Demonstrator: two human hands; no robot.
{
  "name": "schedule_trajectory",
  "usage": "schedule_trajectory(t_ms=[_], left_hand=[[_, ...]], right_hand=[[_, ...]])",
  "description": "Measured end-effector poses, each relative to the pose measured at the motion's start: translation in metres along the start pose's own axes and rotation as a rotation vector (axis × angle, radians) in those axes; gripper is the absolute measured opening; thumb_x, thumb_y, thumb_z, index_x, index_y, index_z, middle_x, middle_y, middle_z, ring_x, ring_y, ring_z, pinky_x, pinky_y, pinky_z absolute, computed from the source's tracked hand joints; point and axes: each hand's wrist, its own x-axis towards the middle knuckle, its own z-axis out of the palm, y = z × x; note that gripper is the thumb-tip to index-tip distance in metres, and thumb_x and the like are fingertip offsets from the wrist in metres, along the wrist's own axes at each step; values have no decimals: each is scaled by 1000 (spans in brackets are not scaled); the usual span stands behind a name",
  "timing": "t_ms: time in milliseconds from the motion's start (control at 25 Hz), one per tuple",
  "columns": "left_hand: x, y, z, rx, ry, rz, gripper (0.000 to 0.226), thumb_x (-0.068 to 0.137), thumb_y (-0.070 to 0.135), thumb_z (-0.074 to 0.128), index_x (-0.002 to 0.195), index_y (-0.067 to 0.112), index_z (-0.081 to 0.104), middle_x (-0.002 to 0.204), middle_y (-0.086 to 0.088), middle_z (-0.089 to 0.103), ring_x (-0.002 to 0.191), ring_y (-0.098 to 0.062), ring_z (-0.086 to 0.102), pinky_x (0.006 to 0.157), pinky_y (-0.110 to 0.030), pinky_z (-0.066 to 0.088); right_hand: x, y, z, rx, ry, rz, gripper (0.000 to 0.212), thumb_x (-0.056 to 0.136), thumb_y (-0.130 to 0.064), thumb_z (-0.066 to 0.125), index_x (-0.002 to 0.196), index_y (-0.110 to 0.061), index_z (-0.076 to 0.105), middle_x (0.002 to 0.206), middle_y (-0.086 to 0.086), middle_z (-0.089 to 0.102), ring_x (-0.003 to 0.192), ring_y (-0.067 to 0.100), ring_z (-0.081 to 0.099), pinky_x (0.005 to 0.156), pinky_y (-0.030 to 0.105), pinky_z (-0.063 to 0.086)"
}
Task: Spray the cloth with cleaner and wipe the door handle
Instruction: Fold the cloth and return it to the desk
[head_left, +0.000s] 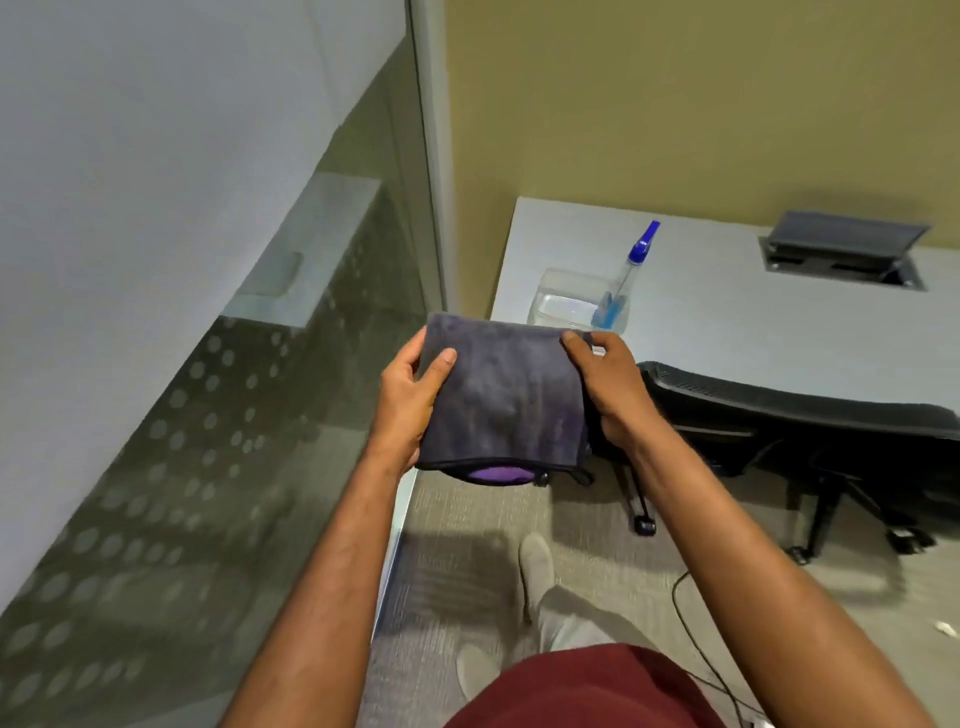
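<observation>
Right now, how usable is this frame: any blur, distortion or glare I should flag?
Head view: wide-angle bending curves the desk edge; the cloth and both hands, left and right, are fairly sharp; the spray bottle is soft; the glass door shows hazy reflections; no harsh glare.

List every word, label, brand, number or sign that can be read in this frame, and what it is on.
None can be read.
Spray bottle: no label visible from this angle.
Cloth, held in both hands: plain, no tag showing.
Desk and glass door: only a dot pattern, no lettering.
</observation>
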Motion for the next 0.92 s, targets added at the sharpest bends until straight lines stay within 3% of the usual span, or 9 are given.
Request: schedule_trajectory(t_ms=[80,160,280,400,520,680,760,840,920], left_hand=[[20,-10,11,62,-108,-38,53,104,16,68,153,29,51,132,11,73,121,-8,69,99,-27,58],[44,-16,26,135,-142,-53,62,106,13,63,160,29,39,136,18,66,121,3,66,104,-24,54],[86,-18,57,163,-174,-94,68,109,17,59,166,28,25,154,12,52,126,14,56,109,-19,49],[127,-18,90,188,-244,-108,79,103,48,63,167,37,18,169,12,35,150,-2,39,125,-33,36],[162,-24,118,197,-311,-108,94,86,61,74,164,42,25,157,12,52,140,-7,54,112,-30,50],[204,-47,138,170,-267,-152,77,97,14,69,160,37,33,143,8,62,124,-11,67,90,-21,59],[223,-57,146,179,-236,-229,74,101,5,65,160,31,30,143,0,60,119,-14,69,85,-21,60],[242,-66,159,152,-193,-323,64,102,6,65,153,26,30,134,-6,63,105,-14,75,80,-24,62],[260,-74,171,107,-140,-378,51,103,6,65,142,20,37,125,-10,67,92,-12,78,74,-25,63]], right_hand=[[22,-2,-9,180,-11,114,50,86,-46,82,127,-23,64,119,7,74,105,23,74,84,38,63],[43,-5,-15,253,-5,141,59,76,-32,89,127,-20,63,115,13,75,103,29,75,86,43,64],[72,-19,-12,273,-26,75,49,77,-27,81,121,-22,63,107,7,78,91,20,78,70,31,64],[96,-30,-1,315,-122,43,26,92,-30,69,117,-25,69,102,-5,81,91,5,78,69,17,59],[118,-34,6,271,-209,53,27,106,-25,53,123,-31,73,111,-12,78,104,0,74,82,16,58],[162,-27,-9,126,-106,-3,27,107,-19,57,130,-29,68,127,-12,69,113,5,69,95,24,59],[189,-19,-19,18,-11,-31,30,104,-25,63,133,-30,60,138,-10,59,119,6,59,104,30,53],[218,-11,-25,-68,-34,36,49,100,-31,68,143,-31,46,142,-8,49,120,11,52,98,29,50],[241,-4,-25,-82,-112,139,60,98,-34,68,147,-32,34,136,-4,53,109,12,60,86,25,52]])
